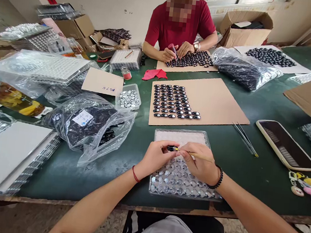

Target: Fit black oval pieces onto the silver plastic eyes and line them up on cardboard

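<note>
Both grips pinch: left hand (155,157) bead (171,148), right hand (200,164) stick (196,155), over green table (252,157).

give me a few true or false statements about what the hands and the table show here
1. The left hand pinches a small black piece over the clear tray. True.
2. The right hand holds a pair of scissors. False: it holds a thin wooden stick whose tip meets the black piece.
3. The phone lies screen up near the person's right arm. True.
4. The cardboard sheet past the tray is bare. False: rows of black pieces lie on its left part.
5. The co-worker across the table wears a blue shirt. False: it is red.
</note>
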### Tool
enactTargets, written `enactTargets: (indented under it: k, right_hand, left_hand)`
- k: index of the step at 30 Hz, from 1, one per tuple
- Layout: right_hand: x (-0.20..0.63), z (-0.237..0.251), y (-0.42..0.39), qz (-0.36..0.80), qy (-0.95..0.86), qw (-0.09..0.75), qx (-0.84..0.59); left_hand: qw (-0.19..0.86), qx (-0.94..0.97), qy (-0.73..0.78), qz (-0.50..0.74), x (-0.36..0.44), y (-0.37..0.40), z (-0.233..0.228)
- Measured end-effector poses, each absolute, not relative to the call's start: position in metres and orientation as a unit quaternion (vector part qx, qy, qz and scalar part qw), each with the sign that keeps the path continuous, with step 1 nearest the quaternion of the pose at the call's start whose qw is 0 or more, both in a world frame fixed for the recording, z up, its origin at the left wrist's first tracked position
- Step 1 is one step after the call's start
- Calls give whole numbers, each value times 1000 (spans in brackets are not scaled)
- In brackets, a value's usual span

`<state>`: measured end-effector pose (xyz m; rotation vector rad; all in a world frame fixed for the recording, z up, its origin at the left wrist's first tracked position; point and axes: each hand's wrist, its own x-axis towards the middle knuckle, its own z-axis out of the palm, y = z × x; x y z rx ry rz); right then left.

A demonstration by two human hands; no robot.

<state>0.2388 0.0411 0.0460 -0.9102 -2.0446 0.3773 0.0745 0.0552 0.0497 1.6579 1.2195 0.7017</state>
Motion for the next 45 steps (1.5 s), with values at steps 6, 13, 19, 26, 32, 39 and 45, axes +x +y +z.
enactTargets:
  k: [6, 13, 19, 26, 32, 39, 45]
  right_hand:
    - [238, 46, 41, 143, -829, 410, -353]
    - [237, 43, 40, 181, -820, 427, -336]
    - [239, 44, 40, 171, -812, 436, -349]
    - [239, 43, 41, 170, -813, 431, -353]
    - [237, 41, 41, 154, -823, 416, -354]
    - [233, 38, 39, 147, -848, 400, -314]
    - [240, 41, 42, 390, -676, 488, -391]
  left_hand:
    - [436, 694, 487, 302, 72, 52, 49]
    - [453, 679, 490, 306, 73, 52, 52]
    - [516, 649, 487, 275, 72, 55, 56]
    - [487, 672, 476, 292, 73, 54, 53]
    - [468, 677, 487, 293, 73, 53, 55]
    - [452, 677, 491, 311, 72, 51, 49]
    - [504, 656, 477, 297, 74, 44, 57]
